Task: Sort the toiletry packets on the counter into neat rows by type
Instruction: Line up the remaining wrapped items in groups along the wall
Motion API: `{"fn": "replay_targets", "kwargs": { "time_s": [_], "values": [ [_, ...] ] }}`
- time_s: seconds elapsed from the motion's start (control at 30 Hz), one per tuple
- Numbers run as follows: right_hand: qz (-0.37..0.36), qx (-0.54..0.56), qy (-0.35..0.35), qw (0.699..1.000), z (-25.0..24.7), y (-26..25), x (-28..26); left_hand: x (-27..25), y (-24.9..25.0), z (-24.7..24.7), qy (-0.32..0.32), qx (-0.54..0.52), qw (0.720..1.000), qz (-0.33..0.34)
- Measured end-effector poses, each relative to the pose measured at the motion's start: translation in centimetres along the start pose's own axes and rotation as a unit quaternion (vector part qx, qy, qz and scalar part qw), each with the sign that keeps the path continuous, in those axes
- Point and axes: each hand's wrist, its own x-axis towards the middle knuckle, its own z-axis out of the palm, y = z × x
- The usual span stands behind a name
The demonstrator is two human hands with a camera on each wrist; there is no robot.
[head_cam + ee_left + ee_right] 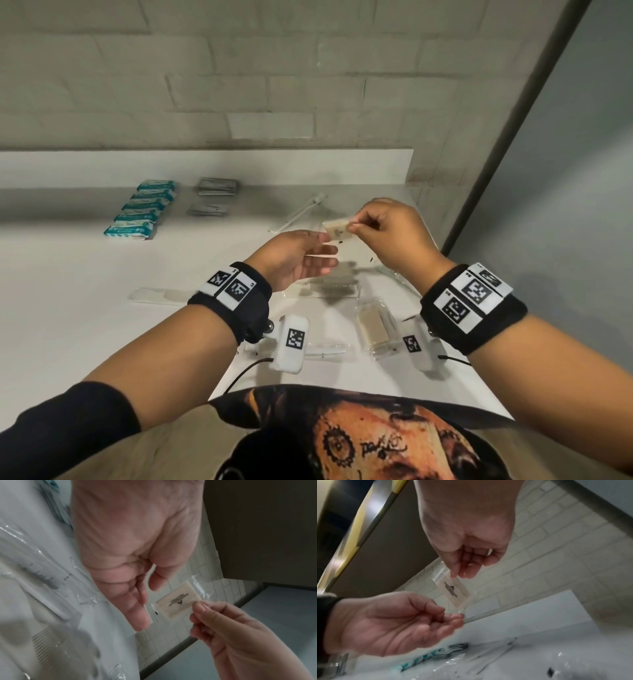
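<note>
We see the right hand (pixel 390 233) raised above the counter (pixel 68 274), its thumb and forefinger pinching one corner of a small beige packet (pixel 337 230) in a clear wrapper, with the other fingers curled in. The packet hangs in the air, tilted, with dark print on its face. The left hand (pixel 294 258) is just below and beside it, palm turned up, fingers loosely extended and holding nothing; in the right wrist view its fingertips (pixel 453 616) are very near the packet's lower corner, and we cannot tell whether they touch it.

Under the hands, near the front edge of the counter, lie a comb in a clear sleeve (pixel 329 287) and another beige bar in a clear wrapper (pixel 373 330), with a long clear sleeve (pixel 161 295) further left. Other clear wrappers lie around them, too blurred for us to count. Beyond the hands, toward the back right corner, two white sticks in clear wrapping (pixel 301 209) lie at an angle.

At the back left of the counter we count five teal and white packets (pixel 144 209) laid side by side in one row running front to back. Just to their right sit two small piles of grey sachets (pixel 214 197), one behind the other; how many sachets each pile holds is not clear. A pale brick wall (pixel 239 85) rises behind the counter.
</note>
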Motion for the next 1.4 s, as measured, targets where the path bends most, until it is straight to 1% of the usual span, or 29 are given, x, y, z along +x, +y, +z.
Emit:
{"fn": "replay_targets", "kwargs": {
  "time_s": [0.03,0.07,0.1,0.13,0.17,0.2,0.23,0.27,0.3,0.33,0.37,0.5,0.57,0.67,0.73,0.77,0.87,0.93,1.0,1.03,1.07,1.1,1.17,1.2,1.23,1.27,1.33,1.37,1.4],
  "values": [
    [-0.061,-0.05,0.012,0.997,-0.2,0.0,-0.2,-0.1,0.1,-0.1,0.004,-0.025,1.0,-0.015],
    [-0.119,-0.1,0.006,0.988,-0.3,0.0,-0.4,-0.2,0.3,0.0,0.002,-0.048,0.999,-0.02],
    [-0.165,-0.144,-0.013,0.976,-0.3,0.2,-0.7,-0.2,0.3,0.1,-0.004,-0.06,0.998,-0.011],
    [-0.194,-0.169,-0.041,0.965,-0.3,0.4,-0.9,-0.2,0.4,0.3,-0.008,-0.055,0.998,0.011],
    [-0.196,-0.168,-0.068,0.964,-0.3,0.8,-1.1,-0.1,0.4,0.5,-0.006,-0.04,0.998,0.038],
    [-0.16,-0.137,-0.085,0.974,-0.4,0.9,-1.3,-0.1,0.5,0.7,0.001,-0.015,0.998,0.062],
    [-0.097,-0.072,-0.084,0.989,-0.6,0.8,-1.4,-0.1,0.6,0.9,0.013,0.008,0.996,0.083],
    [-0.029,-0.003,-0.067,0.997,-0.9,0.6,-1.4,-0.2,0.7,1.1,0.021,0.032,0.994,0.101],
    [0.021,0.049,-0.043,0.998,-1.0,0.5,-1.3,-0.2,0.7,1.2,0.026,0.057,0.992,0.114],
    [0.054,0.072,-0.028,0.996,-1.2,0.3,-1.1,-0.3,0.7,1.4,0.025,0.078,0.989,0.122],
    [0.075,0.072,-0.027,0.994,-1.3,0.2,-0.9,-0.5,0.7,1.7,0.023,0.099,0.987,0.126],
    [0.126,0.052,-0.062,0.989,-1.5,-0.6,-0.5,-0.7,0.0,2.9,0.015,0.136,0.981,0.134],
    [0.135,0.016,-0.081,0.987,-2.0,-0.6,-0.6,-0.7,-0.3,3.0,0.019,0.15,0.98,0.13],
    [0.129,-0.03,-0.065,0.989,-2.8,-0.2,-1.0,-1.1,-1.0,2.6,0.034,0.176,0.978,0.104],
    [0.144,-0.03,-0.06,0.987,-3.2,0.2,-1.3,-1.4,-1.7,2.2,0.049,0.19,0.977,0.083],
    [0.16,-0.025,-0.072,0.984,-3.4,0.3,-1.6,-1.6,-2.1,2.1,0.057,0.195,0.976,0.073],
    [0.193,-0.006,-0.142,0.971,-3.9,0.2,-2.4,-1.9,-3.4,1.9,0.075,0.217,0.972,0.041],
    [0.188,-0.07,-0.206,0.958,-3.4,0.2,-3.0,-2.0,-4.3,2.0,0.072,0.237,0.969,0.012],
    [0.181,-0.141,-0.274,0.934,-1.9,0.5,-3.8,-1.9,-5.2,2.4,0.055,0.273,0.96,-0.039],
    [0.18,-0.167,-0.292,0.924,-1.0,0.9,-4.3,-1.8,-5.7,2.8,0.043,0.291,0.953,-0.069],
    [0.184,-0.179,-0.293,0.921,-0.1,1.5,-4.6,-1.7,-6.2,3.2,0.033,0.301,0.948,-0.096],
    [0.194,-0.177,-0.28,0.923,0.4,1.9,-5.1,-1.7,-6.6,3.7,0.026,0.303,0.946,-0.116],
    [0.224,-0.16,-0.221,0.936,0.6,2.3,-5.6,-1.5,-7.1,4.4,0.017,0.313,0.938,-0.145],
    [0.247,-0.163,-0.201,0.934,0.4,2.4,-5.7,-1.4,-7.2,4.7,0.013,0.317,0.935,-0.157],
    [0.28,-0.171,-0.2,0.923,0.2,2.6,-5.8,-1.3,-7.4,4.9,0.013,0.317,0.934,-0.166],
    [0.323,-0.164,-0.217,0.907,0.0,2.9,-6.1,-1.3,-7.5,5.1,0.015,0.311,0.934,-0.175],
    [0.422,-0.094,-0.257,0.864,-0.2,2.7,-6.9,-1.2,-7.6,5.6,0.024,0.29,0.939,-0.184],
    [0.454,-0.055,-0.27,0.847,-0.3,2.7,-7.3,-1.1,-7.7,5.9,0.031,0.281,0.941,-0.185],
    [0.466,-0.029,-0.277,0.84,-0.2,2.8,-7.4,-1.1,-7.7,6.2,0.04,0.271,0.944,-0.184]
  ]
}}
